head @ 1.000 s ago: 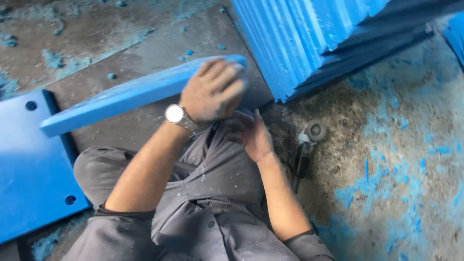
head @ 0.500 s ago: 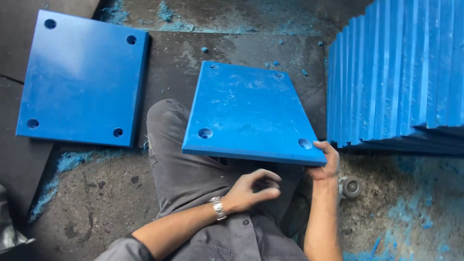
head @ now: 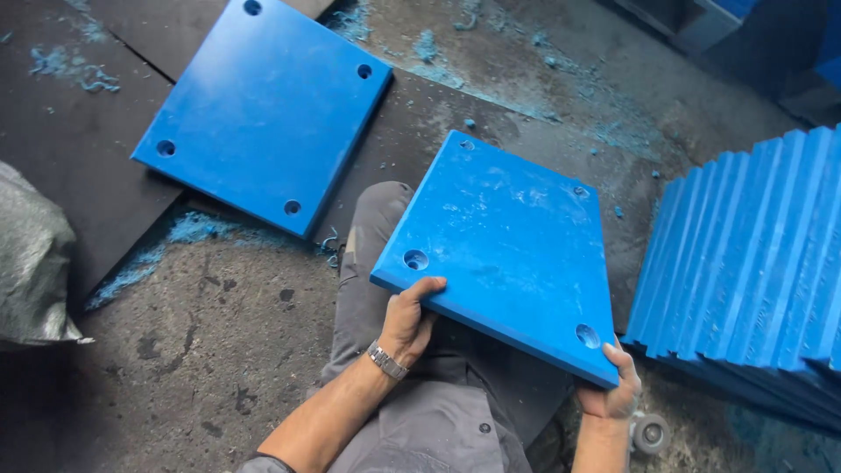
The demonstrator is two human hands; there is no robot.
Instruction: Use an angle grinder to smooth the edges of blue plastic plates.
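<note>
Across the lap, centre of the frame: a blue square plate point(head: 504, 250) lies flat and tilted, carried over the person's grey-trousered knees.
Change since half a second ago: the left hand point(head: 410, 320), which hung curled and free under the plate, now grips its near-left edge, so the plate goes from one-hand support to a two-hand hold.
Left hand: fingers under the edge, thumb pressed on top beside a corner hole; a watch sits on the wrist.
Right hand point(head: 613, 392): closed on the near-right corner, thumb on the top face beside the hole, as before.
Meaning, as a judgement: the plate looks steadied and under control, ready to be turned or set down.
Plates lying flat: two, the held one and a second plate point(head: 263, 109) on the floor at upper left.
Holes per plate: four, one at each corner.
Stack at right edge point(head: 753, 254): many plates standing on edge, about ten showing.
Other things: one grey sack point(head: 31, 258) at left; one small round tool part point(head: 650, 433) below the right hand; blue shavings on the floor point(head: 201, 350).
</note>
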